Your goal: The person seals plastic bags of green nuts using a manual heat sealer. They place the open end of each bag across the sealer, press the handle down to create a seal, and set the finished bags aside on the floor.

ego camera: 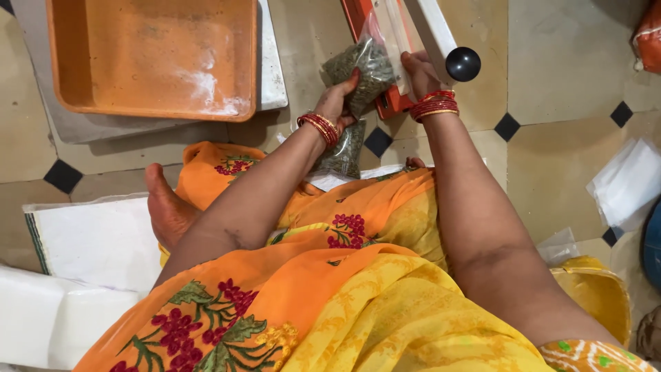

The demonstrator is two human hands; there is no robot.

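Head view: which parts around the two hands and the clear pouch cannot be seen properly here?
- Sealing machine: cut off by the top edge; the arm with the black knob covers its bar.
- Clear pouch of green bits: its mouth is hidden under the arm.
- Right hand: fingertips hidden behind the machine.
- Second pouch: partly hidden by the left hand and wrist.
- Orange tray: top cut off.

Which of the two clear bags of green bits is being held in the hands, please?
The upper bag, gripped by the left hand against the orange sealer; the right hand steadies it. The other bag lies untouched below the left wrist.
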